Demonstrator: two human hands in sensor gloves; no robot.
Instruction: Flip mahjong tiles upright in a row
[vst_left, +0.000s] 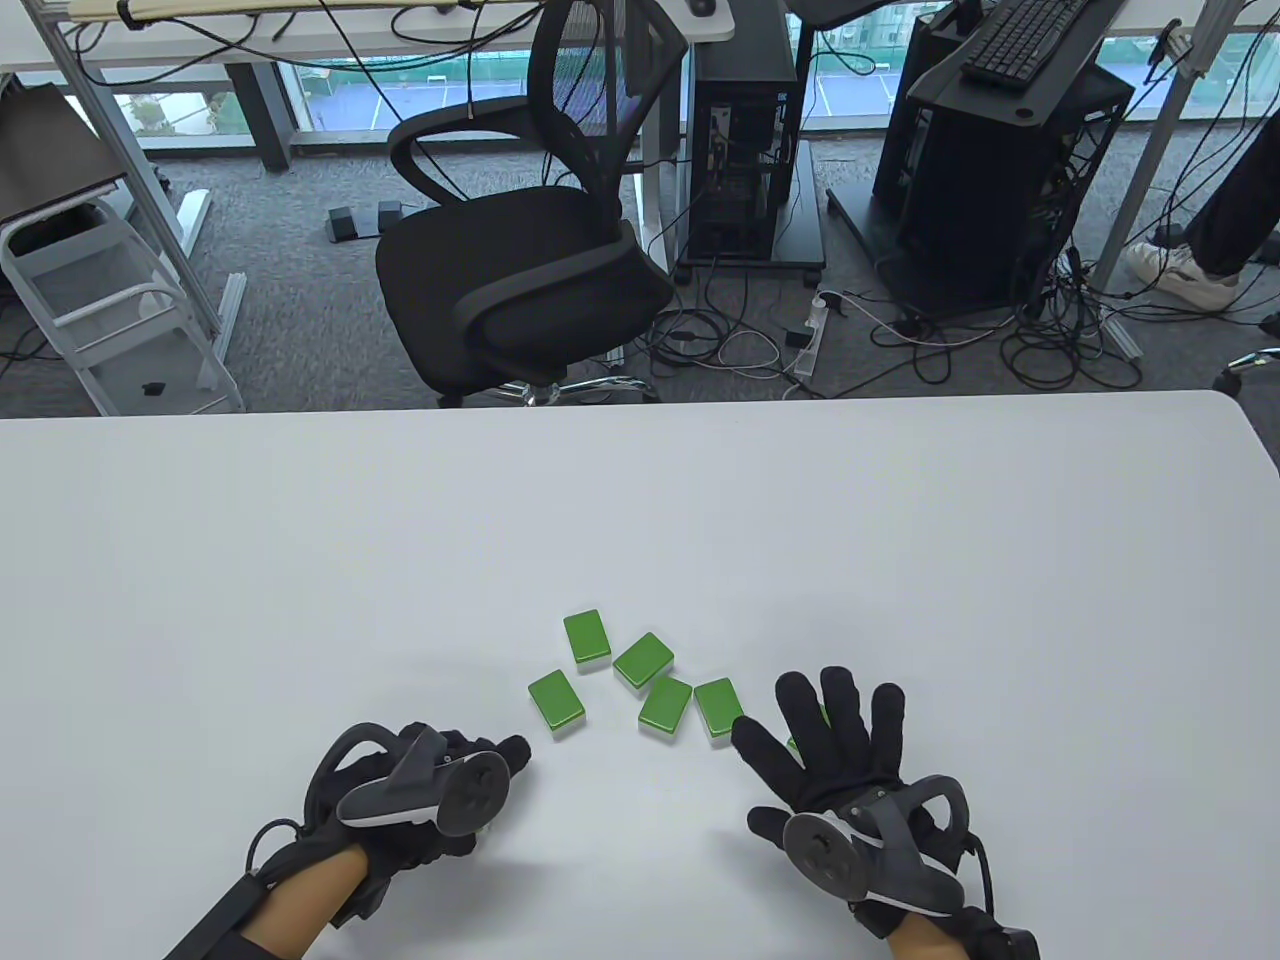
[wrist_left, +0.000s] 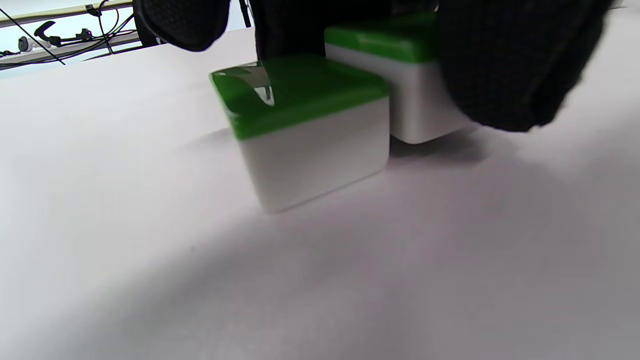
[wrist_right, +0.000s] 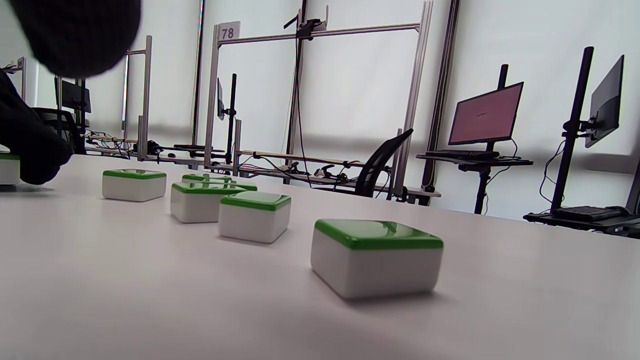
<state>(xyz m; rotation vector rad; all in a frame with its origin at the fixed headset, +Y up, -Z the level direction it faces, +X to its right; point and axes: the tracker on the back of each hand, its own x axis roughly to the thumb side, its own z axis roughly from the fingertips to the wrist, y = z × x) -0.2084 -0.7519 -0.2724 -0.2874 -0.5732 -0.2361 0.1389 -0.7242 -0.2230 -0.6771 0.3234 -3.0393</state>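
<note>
Several green-backed mahjong tiles lie face down on the white table (vst_left: 300, 560), loosely clustered: one at the back (vst_left: 586, 637), then others (vst_left: 643, 660) (vst_left: 556, 700) (vst_left: 666, 703) (vst_left: 718, 708). My right hand (vst_left: 830, 740) is open with fingers spread flat over another tile (vst_left: 822, 715), which lies nearest in the right wrist view (wrist_right: 376, 257). My left hand (vst_left: 470, 770) is curled; in the left wrist view its fingers (wrist_left: 505, 65) close around two flat tiles, one in front (wrist_left: 310, 130) and one behind (wrist_left: 400, 75), both hidden in the table view.
The table's far edge (vst_left: 640, 395) runs across the middle of the table view, with a black office chair (vst_left: 520, 270) beyond it. Bare table surface stretches to the left and right of the tiles.
</note>
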